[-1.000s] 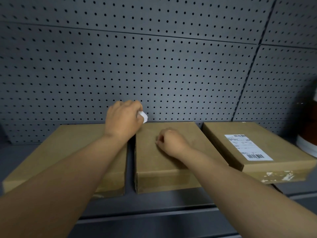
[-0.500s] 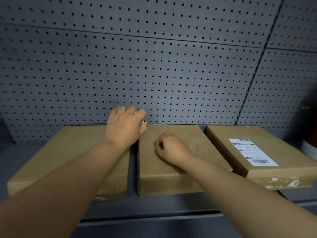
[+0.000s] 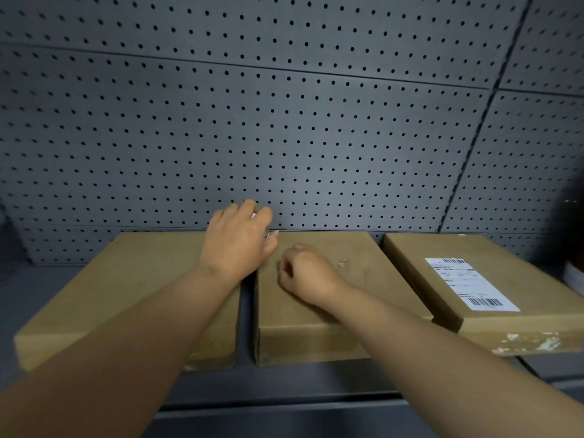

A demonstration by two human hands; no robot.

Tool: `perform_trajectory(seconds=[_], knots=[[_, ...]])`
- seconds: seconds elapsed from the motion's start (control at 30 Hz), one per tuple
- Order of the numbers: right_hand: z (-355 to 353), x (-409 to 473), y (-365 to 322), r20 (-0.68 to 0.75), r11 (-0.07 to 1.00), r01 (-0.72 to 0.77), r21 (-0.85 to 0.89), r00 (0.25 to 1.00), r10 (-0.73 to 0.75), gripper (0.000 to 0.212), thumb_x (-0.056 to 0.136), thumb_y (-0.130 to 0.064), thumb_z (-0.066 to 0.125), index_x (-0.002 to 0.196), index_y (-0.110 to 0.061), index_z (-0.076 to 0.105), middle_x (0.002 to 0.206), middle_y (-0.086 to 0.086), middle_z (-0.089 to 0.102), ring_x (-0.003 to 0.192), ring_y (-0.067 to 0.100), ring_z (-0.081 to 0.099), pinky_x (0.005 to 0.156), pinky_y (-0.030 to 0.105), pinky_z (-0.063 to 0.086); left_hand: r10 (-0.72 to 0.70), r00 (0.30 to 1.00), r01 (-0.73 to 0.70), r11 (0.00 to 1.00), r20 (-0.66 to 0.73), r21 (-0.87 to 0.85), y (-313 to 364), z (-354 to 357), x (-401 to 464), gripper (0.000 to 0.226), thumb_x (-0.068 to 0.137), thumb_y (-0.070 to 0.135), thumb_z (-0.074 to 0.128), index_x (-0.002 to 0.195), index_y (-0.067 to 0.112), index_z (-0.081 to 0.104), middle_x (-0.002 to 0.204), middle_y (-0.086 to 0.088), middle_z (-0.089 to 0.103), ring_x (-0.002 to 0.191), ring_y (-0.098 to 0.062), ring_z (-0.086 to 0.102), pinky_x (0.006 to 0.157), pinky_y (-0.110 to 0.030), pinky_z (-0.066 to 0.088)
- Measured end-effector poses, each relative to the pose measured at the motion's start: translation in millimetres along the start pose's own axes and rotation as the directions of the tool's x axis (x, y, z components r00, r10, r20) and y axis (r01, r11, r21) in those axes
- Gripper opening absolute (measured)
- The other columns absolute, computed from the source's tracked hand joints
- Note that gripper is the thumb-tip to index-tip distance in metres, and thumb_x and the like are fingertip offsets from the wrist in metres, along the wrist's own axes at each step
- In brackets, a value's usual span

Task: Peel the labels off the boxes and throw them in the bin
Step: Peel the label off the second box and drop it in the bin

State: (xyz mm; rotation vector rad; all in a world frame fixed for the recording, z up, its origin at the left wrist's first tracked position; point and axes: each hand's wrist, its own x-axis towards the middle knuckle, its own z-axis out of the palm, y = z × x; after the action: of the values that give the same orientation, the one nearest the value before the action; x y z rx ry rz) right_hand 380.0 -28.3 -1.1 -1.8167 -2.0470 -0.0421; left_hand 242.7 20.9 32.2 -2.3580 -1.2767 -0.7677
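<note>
Three plain brown cardboard boxes: left box (image 3: 126, 286), middle box (image 3: 319, 298), right box (image 3: 493, 279). The right one carries a white label (image 3: 471, 284) printed with black barcodes and text. Behind them, a dark grey pegboard wall (image 3: 284, 137) shows a regular grid of black holes.

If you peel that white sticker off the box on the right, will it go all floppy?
Probably floppy: the shipping label looks like thin paper lying flat on the right cardboard box. It may tear too, since white scraps cling to that box's front edge. It likely weighs almost nothing.
</note>
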Motion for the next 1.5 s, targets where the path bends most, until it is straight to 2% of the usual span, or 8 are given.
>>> perform_trajectory(seconds=[0.1, 0.27, 0.5, 0.7, 0.97, 1.2, 1.4, 1.5], knots=[[-10, -3, 13, 0.071, 0.999, 0.023, 0.022, 0.997, -0.024, 0.016, 0.083, -0.014, 0.056, 0.088, -0.003, 0.067, 0.098, 0.016, 0.063, 0.096, 0.029, 0.056, 0.085, 0.030, 0.041, -0.007, 1.000, 0.007, 1.000, -0.001, -0.016, -3, -1, 0, 0.026, 0.088, 0.038, 0.050, 0.096, 0.013, 0.057, 0.107, -0.007, 0.057, 0.088, -0.027, 0.054, 0.077, -0.037, 0.042], [-14, 21, 39, 0.019, 0.956, -0.269, -0.113, 0.962, 0.273, 0.026, 0.090, -0.012, 0.046, 0.095, 0.001, 0.068, 0.106, 0.020, 0.066, 0.100, 0.032, 0.060, 0.080, 0.030, 0.047, -0.008, 1.000, 0.007, 0.999, 0.014, 0.037, -10, -1, 1, 0.029, 0.089, 0.038, 0.046, 0.105, 0.016, 0.056, 0.111, -0.005, 0.058, 0.092, -0.026, 0.056, 0.080, -0.038, 0.043], [7, 19, 2, 0.038, 0.997, 0.034, 0.062, 0.999, -0.036, 0.019, 0.087, -0.014, 0.052, 0.092, -0.002, 0.065, 0.100, 0.018, 0.064, 0.095, 0.031, 0.056, 0.083, 0.034, 0.046, 0.008, 1.000, -0.009, 0.999, 0.017, 0.053, -12, 1, 2, 0.029, 0.088, 0.040, 0.047, 0.105, 0.018, 0.054, 0.106, -0.004, 0.060, 0.094, -0.026, 0.056, 0.079, -0.038, 0.043], [-7, 33, 42, 0.015, 0.923, -0.358, -0.140, 0.931, 0.364, 0.027, 0.090, -0.016, 0.045, 0.095, -0.002, 0.068, 0.105, 0.019, 0.068, 0.100, 0.032, 0.061, 0.080, 0.031, 0.048, -0.006, 1.000, 0.005, 0.998, 0.023, 0.062, -12, 1, 2, 0.029, 0.088, 0.038, 0.045, 0.106, 0.018, 0.055, 0.104, -0.004, 0.060, 0.093, -0.026, 0.055, 0.077, -0.036, 0.042], [0, 4, -1, 0.060, 0.993, 0.093, 0.074, 0.993, -0.098, 0.014, 0.083, -0.014, 0.056, 0.088, -0.006, 0.067, 0.096, 0.012, 0.064, 0.090, 0.027, 0.059, 0.079, 0.029, 0.043, -0.003, 1.000, 0.003, 0.999, 0.017, 0.047, -9, 2, 4, 0.029, 0.088, 0.039, 0.046, 0.105, 0.018, 0.053, 0.104, -0.003, 0.060, 0.091, -0.026, 0.055, 0.076, -0.037, 0.042], [-16, 7, 32, 0.008, 0.961, -0.270, -0.053, 0.963, 0.271, 0.024, 0.089, -0.017, 0.050, 0.099, -0.001, 0.065, 0.111, 0.018, 0.063, 0.105, 0.031, 0.057, 0.084, 0.030, 0.045, -0.013, 0.999, 0.011, 0.999, 0.041, 0.049, -8, 1, -1, 0.028, 0.088, 0.039, 0.047, 0.106, 0.017, 0.053, 0.104, -0.004, 0.059, 0.091, -0.027, 0.055, 0.077, -0.037, 0.041], [-2, -20, -17, 0.037, 0.990, 0.096, 0.102, 0.994, -0.100, 0.013, 0.082, -0.010, 0.056, 0.085, -0.002, 0.065, 0.097, 0.016, 0.062, 0.090, 0.028, 0.057, 0.078, 0.026, 0.039, 0.002, 0.999, -0.003, 1.000, 0.044, 0.030, 0, 1, -2, 0.029, 0.088, 0.038, 0.046, 0.106, 0.016, 0.054, 0.106, -0.005, 0.058, 0.094, -0.028, 0.055, 0.078, -0.036, 0.040], [-17, -33, 2, 0.121, 0.987, 0.109, 0.114, 0.985, -0.122, 0.009, 0.081, -0.012, 0.059, 0.085, -0.007, 0.064, 0.094, 0.010, 0.060, 0.090, 0.023, 0.056, 0.078, 0.025, 0.039, 0.013, 0.999, -0.013, 1.000, 0.035, 0.027, 1, 0, -3, 0.028, 0.088, 0.038, 0.046, 0.105, 0.017, 0.053, 0.104, -0.005, 0.058, 0.092, -0.028, 0.055, 0.077, -0.035, 0.040]])
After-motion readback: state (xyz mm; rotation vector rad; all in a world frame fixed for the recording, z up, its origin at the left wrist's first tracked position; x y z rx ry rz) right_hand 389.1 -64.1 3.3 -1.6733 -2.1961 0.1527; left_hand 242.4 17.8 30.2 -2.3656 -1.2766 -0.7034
